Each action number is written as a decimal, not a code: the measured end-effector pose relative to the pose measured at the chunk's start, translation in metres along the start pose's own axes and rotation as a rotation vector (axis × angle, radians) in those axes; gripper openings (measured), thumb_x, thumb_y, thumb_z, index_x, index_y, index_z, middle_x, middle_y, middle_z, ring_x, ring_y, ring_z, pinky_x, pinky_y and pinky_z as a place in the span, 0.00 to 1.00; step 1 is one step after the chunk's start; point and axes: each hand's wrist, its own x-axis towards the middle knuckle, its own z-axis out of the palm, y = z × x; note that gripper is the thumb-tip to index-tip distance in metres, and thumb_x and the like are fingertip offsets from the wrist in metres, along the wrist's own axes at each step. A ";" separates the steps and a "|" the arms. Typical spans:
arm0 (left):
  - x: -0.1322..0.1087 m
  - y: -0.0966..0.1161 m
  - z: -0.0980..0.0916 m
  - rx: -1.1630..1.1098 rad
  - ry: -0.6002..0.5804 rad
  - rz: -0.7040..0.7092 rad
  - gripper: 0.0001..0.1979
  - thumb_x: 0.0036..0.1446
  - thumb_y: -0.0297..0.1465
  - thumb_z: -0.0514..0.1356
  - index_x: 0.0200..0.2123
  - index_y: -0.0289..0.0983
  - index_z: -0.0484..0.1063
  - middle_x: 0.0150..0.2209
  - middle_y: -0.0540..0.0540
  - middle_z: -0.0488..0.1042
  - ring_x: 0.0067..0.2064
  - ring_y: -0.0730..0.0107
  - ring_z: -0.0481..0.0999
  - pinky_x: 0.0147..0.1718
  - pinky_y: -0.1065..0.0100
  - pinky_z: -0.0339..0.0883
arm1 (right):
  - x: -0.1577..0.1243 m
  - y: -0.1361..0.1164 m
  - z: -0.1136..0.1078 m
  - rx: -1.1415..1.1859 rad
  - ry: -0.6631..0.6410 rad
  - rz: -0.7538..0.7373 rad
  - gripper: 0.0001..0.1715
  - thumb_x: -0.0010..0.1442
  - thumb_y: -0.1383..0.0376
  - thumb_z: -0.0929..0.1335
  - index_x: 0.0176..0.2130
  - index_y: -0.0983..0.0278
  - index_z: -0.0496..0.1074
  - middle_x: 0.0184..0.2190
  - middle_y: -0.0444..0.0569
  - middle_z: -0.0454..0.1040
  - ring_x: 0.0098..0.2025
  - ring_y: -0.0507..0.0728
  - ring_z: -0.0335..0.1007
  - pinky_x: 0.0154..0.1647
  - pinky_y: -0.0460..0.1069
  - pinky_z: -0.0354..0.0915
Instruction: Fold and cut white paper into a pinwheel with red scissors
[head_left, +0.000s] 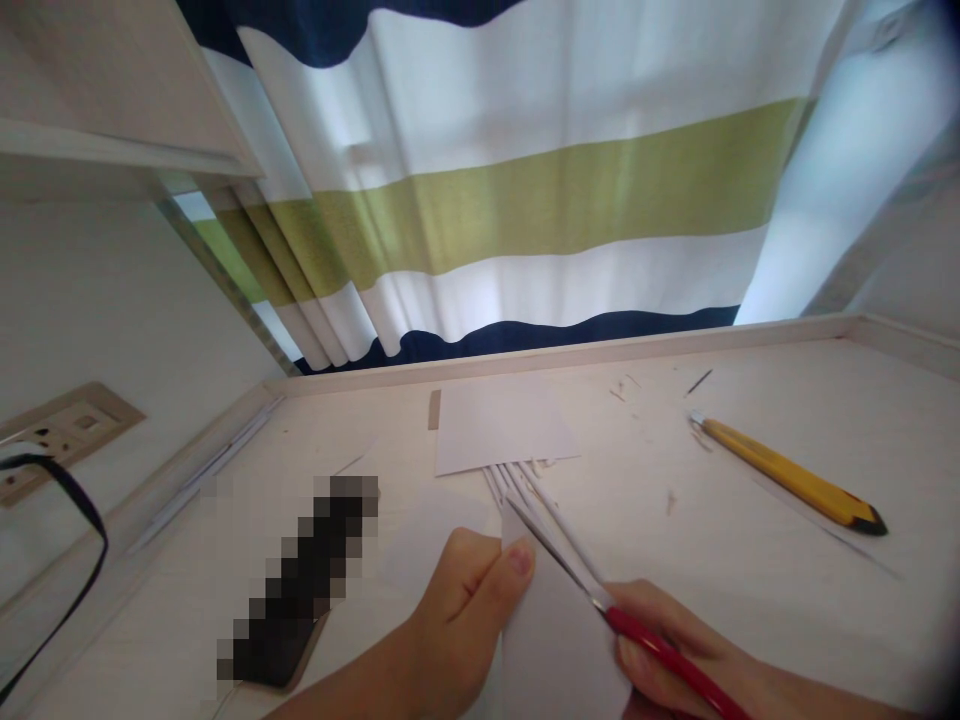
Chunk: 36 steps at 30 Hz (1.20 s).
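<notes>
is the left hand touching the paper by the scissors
Touching. Head view shows the left hand pinching the paper beside the scissors, thumb flat on its edge.

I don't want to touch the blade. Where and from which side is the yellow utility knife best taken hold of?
Take the yellow utility knife by the middle of its yellow body, coming from above, from the near right side by its black end. It lies flat on the desk, slanted, with the metal blade tip pointing far left, so fingers stay clear of it.
</notes>
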 end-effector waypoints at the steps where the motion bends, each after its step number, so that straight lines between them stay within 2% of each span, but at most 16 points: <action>1: 0.000 0.000 0.000 -0.013 -0.006 -0.011 0.24 0.50 0.46 0.50 0.12 0.35 0.58 0.13 0.53 0.55 0.16 0.80 0.53 0.14 0.76 0.49 | -0.001 0.000 -0.001 -0.008 0.005 0.004 0.29 0.43 0.44 0.65 0.31 0.66 0.60 0.16 0.35 0.52 0.16 0.42 0.46 0.14 0.40 0.42; 10: 0.003 0.003 -0.002 0.005 -0.055 -0.017 0.25 0.51 0.47 0.49 0.12 0.35 0.55 0.13 0.53 0.53 0.16 0.81 0.51 0.14 0.76 0.46 | 0.003 0.010 -0.002 0.113 0.038 0.012 0.27 0.43 0.46 0.67 0.33 0.64 0.58 0.14 0.33 0.51 0.14 0.42 0.43 0.12 0.40 0.39; 16: 0.003 0.003 -0.003 -0.024 -0.166 -0.045 0.24 0.54 0.46 0.45 0.15 0.35 0.55 0.15 0.53 0.53 0.18 0.81 0.52 0.15 0.75 0.46 | 0.002 0.000 0.001 0.006 0.002 0.032 0.29 0.41 0.43 0.64 0.27 0.64 0.56 0.12 0.32 0.50 0.12 0.42 0.43 0.10 0.39 0.39; 21: 0.002 0.005 -0.004 0.012 -0.154 -0.042 0.25 0.53 0.48 0.45 0.14 0.35 0.52 0.15 0.54 0.50 0.18 0.81 0.49 0.16 0.75 0.44 | 0.003 0.003 0.001 0.045 0.038 0.042 0.29 0.39 0.44 0.66 0.27 0.64 0.56 0.11 0.32 0.49 0.12 0.42 0.42 0.10 0.39 0.38; 23: 0.002 0.005 -0.004 0.014 -0.164 -0.040 0.26 0.52 0.48 0.45 0.13 0.35 0.52 0.14 0.54 0.50 0.17 0.81 0.49 0.16 0.75 0.44 | 0.004 0.005 0.000 0.024 0.018 0.021 0.28 0.40 0.44 0.66 0.26 0.64 0.56 0.11 0.32 0.49 0.12 0.42 0.41 0.10 0.40 0.39; 27: 0.002 0.006 -0.003 -0.021 -0.198 -0.068 0.25 0.53 0.47 0.46 0.14 0.35 0.54 0.15 0.53 0.52 0.17 0.81 0.51 0.16 0.75 0.44 | 0.005 0.013 -0.007 -0.015 -0.041 -0.049 0.29 0.43 0.44 0.65 0.32 0.65 0.57 0.14 0.33 0.52 0.14 0.42 0.45 0.12 0.39 0.41; 30: 0.002 0.005 -0.002 -0.001 -0.178 -0.061 0.25 0.53 0.47 0.46 0.14 0.35 0.54 0.15 0.54 0.51 0.18 0.81 0.50 0.16 0.75 0.44 | 0.005 0.016 -0.009 0.000 -0.061 -0.078 0.28 0.43 0.45 0.65 0.32 0.65 0.58 0.16 0.34 0.52 0.14 0.41 0.45 0.12 0.39 0.42; 36: 0.002 0.003 -0.002 0.048 -0.163 -0.040 0.24 0.53 0.46 0.46 0.14 0.35 0.54 0.15 0.54 0.52 0.18 0.80 0.50 0.17 0.74 0.44 | 0.005 0.010 -0.005 -0.015 0.017 -0.029 0.33 0.38 0.43 0.67 0.33 0.65 0.59 0.15 0.34 0.53 0.14 0.42 0.46 0.13 0.40 0.43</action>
